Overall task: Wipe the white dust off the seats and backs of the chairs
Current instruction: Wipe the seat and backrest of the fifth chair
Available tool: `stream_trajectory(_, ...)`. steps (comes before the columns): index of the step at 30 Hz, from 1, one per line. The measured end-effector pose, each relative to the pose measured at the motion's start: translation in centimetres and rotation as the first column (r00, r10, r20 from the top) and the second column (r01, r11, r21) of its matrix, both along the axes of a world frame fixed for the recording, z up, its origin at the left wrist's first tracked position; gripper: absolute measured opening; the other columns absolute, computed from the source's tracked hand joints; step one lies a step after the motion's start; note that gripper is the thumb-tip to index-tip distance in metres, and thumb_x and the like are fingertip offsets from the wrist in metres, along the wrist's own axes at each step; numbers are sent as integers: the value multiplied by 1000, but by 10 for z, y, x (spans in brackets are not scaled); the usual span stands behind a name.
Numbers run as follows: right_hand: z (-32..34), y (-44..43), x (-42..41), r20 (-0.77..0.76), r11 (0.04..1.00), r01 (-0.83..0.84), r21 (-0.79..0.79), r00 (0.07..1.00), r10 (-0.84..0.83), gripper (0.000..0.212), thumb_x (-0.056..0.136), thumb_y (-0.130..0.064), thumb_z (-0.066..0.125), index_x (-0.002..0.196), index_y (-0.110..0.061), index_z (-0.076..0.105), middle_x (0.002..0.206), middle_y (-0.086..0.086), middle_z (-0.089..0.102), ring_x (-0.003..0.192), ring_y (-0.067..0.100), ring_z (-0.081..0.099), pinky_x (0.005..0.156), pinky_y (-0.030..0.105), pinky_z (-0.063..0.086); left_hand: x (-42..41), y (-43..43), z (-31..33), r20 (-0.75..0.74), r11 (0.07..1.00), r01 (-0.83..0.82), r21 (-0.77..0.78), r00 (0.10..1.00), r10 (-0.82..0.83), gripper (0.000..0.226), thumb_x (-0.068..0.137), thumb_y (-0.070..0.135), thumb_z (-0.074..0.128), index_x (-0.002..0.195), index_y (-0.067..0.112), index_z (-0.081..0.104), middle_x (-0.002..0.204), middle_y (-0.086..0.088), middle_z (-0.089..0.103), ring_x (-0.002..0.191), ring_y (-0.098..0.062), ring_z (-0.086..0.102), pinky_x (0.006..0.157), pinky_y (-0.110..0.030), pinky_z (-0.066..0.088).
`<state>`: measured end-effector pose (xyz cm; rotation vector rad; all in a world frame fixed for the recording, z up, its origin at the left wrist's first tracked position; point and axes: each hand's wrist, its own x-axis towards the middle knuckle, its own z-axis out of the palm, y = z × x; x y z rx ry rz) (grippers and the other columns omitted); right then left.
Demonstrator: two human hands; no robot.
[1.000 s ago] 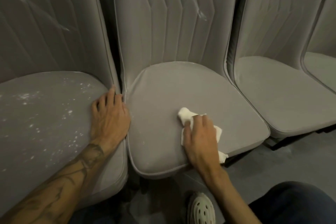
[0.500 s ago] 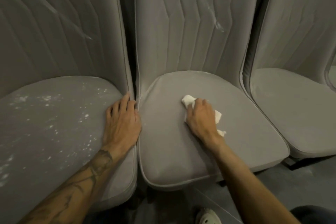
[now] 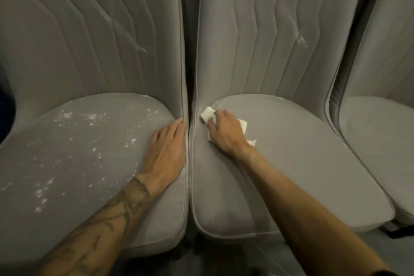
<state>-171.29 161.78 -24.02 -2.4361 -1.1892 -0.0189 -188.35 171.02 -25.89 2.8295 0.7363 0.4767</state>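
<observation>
R hand (image 3: 226, 134), fingers curled on a tissue (image 3: 207, 113), scrubs the mid seat (image 3: 291, 163) corner; L hand (image 3: 167, 150), fingers flat on the next seat (image 3: 67, 186), may smear its dust (image 3: 89, 116).

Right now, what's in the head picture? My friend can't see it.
A right hand holds a white tissue on the middle chair seat, near its back corner. The left hand rests flat on the next seat, which is speckled with white dust.
</observation>
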Motion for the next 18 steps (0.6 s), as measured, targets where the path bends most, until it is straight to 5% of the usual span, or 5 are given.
stream_trajectory(5,-14,-33,-42,15,963,-271,13,963,270,24,101,-32,47,98,-9,56,100,15,59,89,32,55,83,46,44,0,1,-6,-55,999,-25,34,998,27,55,105,17,42,158,5,34,165,-13,34,150,-28,35,124,-42,26)
stream_trajectory(12,2,15,-23,-19,993,-119,19,993,119,28,104,-26,44,107,-1,57,113,22,60,101,38,55,91,46,40,-1,-1,-7,-14,999,-33,-3,999,33,58,104,18,45,160,10,30,166,-9,32,151,-23,33,126,-39,23)
stream_trajectory(18,-8,-95,-103,-8,915,-403,9,915,403,20,104,-36,40,91,-23,48,94,-2,50,80,15,46,76,37,42,-2,2,-10,53,999,-15,-31,998,17,53,100,6,49,153,7,42,157,-11,45,143,-28,44,121,-43,34)
